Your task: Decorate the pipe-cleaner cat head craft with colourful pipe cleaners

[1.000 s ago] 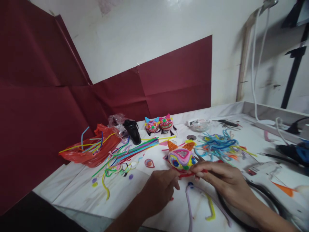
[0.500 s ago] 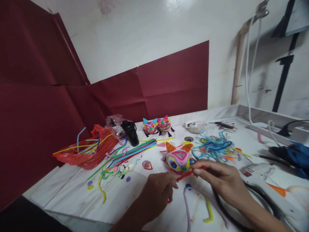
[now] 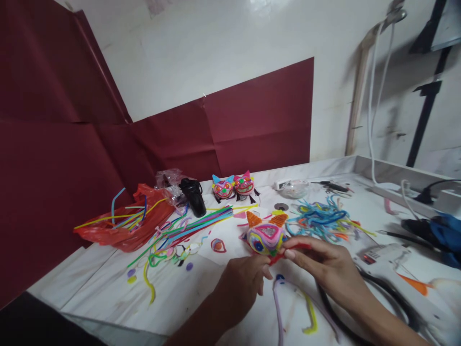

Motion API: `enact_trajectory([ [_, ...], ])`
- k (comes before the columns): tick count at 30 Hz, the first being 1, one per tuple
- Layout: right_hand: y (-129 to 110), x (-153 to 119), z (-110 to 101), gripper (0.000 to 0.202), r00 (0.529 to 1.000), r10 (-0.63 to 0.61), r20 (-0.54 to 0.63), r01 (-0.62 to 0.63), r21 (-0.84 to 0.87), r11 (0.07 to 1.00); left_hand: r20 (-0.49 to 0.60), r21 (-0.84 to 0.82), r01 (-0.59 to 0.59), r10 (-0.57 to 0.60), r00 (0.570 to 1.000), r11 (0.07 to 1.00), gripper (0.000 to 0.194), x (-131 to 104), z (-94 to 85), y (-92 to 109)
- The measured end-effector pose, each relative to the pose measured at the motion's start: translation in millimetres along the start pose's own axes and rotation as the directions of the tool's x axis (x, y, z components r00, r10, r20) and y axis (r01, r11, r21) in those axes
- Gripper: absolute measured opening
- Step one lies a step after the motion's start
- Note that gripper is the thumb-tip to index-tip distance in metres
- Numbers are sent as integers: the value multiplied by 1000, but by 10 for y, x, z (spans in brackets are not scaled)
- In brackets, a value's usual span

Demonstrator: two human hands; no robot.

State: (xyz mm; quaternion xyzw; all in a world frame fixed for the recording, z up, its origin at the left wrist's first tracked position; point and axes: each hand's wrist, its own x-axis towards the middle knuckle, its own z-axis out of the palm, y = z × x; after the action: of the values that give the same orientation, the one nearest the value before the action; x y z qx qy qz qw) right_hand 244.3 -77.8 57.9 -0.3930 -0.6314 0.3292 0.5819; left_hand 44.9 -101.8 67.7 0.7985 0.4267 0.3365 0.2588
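Observation:
A red pipe cleaner [image 3: 276, 260] stretches between my two hands at the lower front of a colourful animal head [image 3: 266, 236]. The head has orange ears, a blue eye and a green nose. My left hand [image 3: 247, 278] is closed, pinching the pipe cleaner near its left part. With thumb and fingers together, my right hand [image 3: 317, 262] grips the same red strip on the right, and one end sticks out above the fingers. My fingers cover the head's lower edge, so I cannot tell whether the strip is attached there.
Two finished-looking heads [image 3: 233, 186] stand at the back by a black bottle [image 3: 193, 197]. A red bag [image 3: 126, 221] and loose pipe cleaners [image 3: 201, 223] lie left. Right are a blue pipe cleaner pile [image 3: 320, 216], a black cable [image 3: 389, 288] and a glue gun [image 3: 392, 254].
My left hand has moved slightly right and up, nearer my right hand. The visible red stretch between them is shorter, and it sits closer to the head's lower edge.

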Motion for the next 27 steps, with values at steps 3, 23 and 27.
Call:
enact_trajectory([
  [3, 53, 33, -30, 23, 999, -34, 30, 33, 40, 999, -10, 68, -34, 34, 999, 997, 32, 52, -14, 3],
  [23, 271, 570, -206, 21, 801, -543, 254, 599, -381, 705, -262, 165, -228, 266, 928, 959, 18, 716, -169, -155],
  [27, 287, 590, -158, 20, 790, -496, 359, 613, -452, 648, -303, 241, -226, 294, 907, 944, 14, 783, -165, -258],
])
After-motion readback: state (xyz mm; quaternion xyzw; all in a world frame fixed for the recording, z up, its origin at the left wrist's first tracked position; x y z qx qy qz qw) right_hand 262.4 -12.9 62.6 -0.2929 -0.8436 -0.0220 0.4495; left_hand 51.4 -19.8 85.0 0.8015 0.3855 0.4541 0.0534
